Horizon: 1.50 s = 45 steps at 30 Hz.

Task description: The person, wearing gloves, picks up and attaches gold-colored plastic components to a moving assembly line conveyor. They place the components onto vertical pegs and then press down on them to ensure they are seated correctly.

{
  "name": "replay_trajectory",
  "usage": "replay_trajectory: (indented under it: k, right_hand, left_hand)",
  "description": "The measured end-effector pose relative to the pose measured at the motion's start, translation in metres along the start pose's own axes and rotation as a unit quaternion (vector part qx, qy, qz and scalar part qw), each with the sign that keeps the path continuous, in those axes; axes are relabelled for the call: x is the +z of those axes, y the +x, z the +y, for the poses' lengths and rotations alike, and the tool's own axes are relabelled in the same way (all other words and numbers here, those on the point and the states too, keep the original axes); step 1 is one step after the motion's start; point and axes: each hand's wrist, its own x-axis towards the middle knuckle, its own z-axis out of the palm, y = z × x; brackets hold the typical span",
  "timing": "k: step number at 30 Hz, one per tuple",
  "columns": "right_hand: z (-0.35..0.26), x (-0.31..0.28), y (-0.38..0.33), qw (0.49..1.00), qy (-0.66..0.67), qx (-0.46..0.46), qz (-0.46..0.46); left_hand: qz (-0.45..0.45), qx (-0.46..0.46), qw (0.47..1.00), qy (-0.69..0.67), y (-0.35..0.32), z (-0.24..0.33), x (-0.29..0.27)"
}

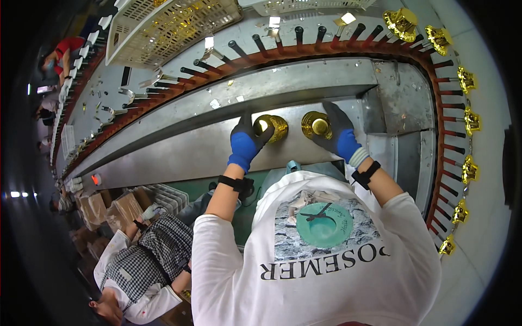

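In a dark-and-blue work glove, my left hand (247, 139) curls around the side of a shiny gold cup-shaped piece (279, 128) with a textured wall. My right hand (340, 133), gloved the same way, has its thumb and fingers around a second gold cup-shaped piece (316, 126) with a round raised middle. The two pieces are side by side, a small gap apart, over the metal bench (206, 149). Whether they rest on the bench or are slightly lifted, I cannot tell.
A curved conveyor (304, 51) with black-tipped upright pegs runs beyond and to the right of the bench. Several gold flared pieces (401, 24) sit along its right side. A cream plastic crate (174, 32) stands beyond it. Another person (147, 266) and cardboard boxes (122, 212) are at lower left.
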Motion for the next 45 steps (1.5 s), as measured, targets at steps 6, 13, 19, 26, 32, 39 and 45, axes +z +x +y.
replay_trajectory:
  k: [6,13,19,26,32,39,45]
  right_hand:
    - [0.037,0.053,-0.018,0.986,0.081,0.091,-0.112]
    - [-0.023,0.118,0.023,0.898,0.375,0.158,-0.169]
    - [-0.093,0.192,0.062,0.937,0.302,0.11,-0.137]
    - [-0.251,0.317,0.129,0.936,0.314,0.041,-0.151]
    - [-0.297,0.37,0.156,0.951,0.239,0.026,-0.195]
    - [-0.266,0.237,0.092,0.961,0.2,-0.052,-0.183]
    - [-0.222,-0.023,0.129,0.975,0.036,-0.201,0.087]
  left_hand:
    - [-0.037,-0.164,0.913,-0.371,-0.027,-0.05,0.034]
    - [-0.073,-0.177,0.859,-0.475,-0.026,-0.074,0.026]
    - [-0.043,-0.157,0.867,-0.471,-0.032,-0.14,-0.013]
    - [0.047,-0.215,0.873,-0.435,-0.077,-0.311,-0.093]
    - [-0.003,-0.246,0.859,-0.449,-0.081,-0.369,-0.151]
    - [0.203,-0.187,0.961,-0.029,-0.164,-0.318,-0.18]
    - [0.182,0.074,0.962,-0.189,-0.055,-0.071,-0.236]
